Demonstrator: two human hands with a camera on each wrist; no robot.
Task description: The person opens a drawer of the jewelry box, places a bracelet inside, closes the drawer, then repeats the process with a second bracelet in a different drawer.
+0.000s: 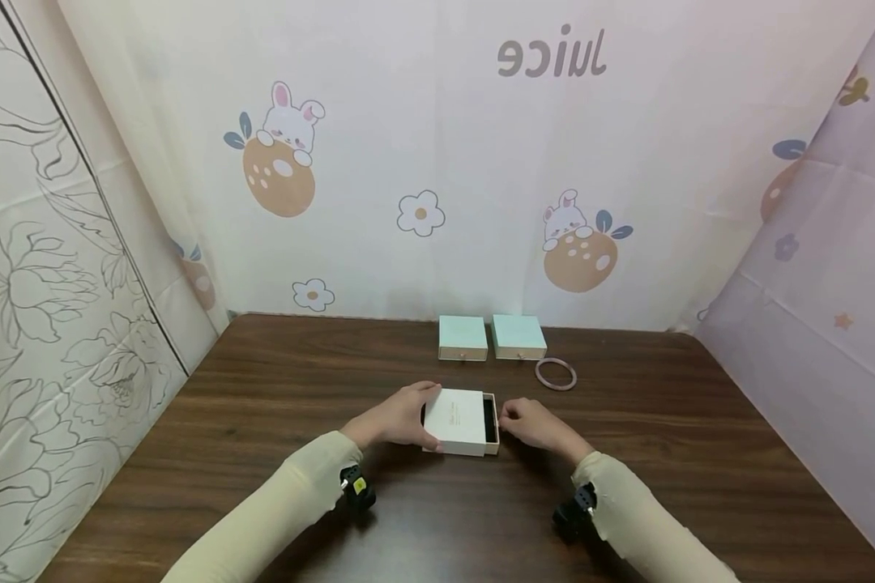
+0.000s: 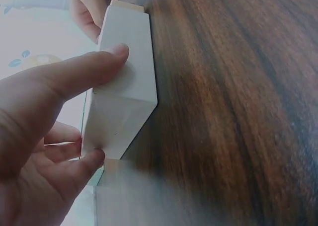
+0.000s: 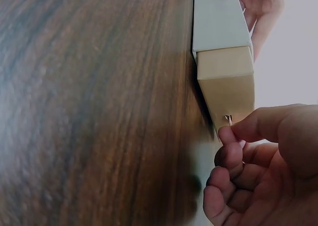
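Observation:
A white drawer box (image 1: 455, 421) with faint gold lettering lies on the brown table, its cream drawer (image 3: 223, 89) slid partway out on the right. Black lining shows inside the opened part. My left hand (image 1: 401, 416) grips the box's sleeve from the left; in the left wrist view its thumb lies along the near side and other fingers reach the far side. With thumb and index finger, my right hand (image 1: 535, 425) pinches the small pull on the drawer's front, seen close in the right wrist view.
Two mint-green drawer boxes (image 1: 462, 333) (image 1: 519, 333) stand side by side at the table's back edge. A pale purple ring-shaped bangle (image 1: 556, 374) lies just in front of the right one. A printed curtain (image 1: 364, 146) hangs behind the table (image 1: 299, 364).

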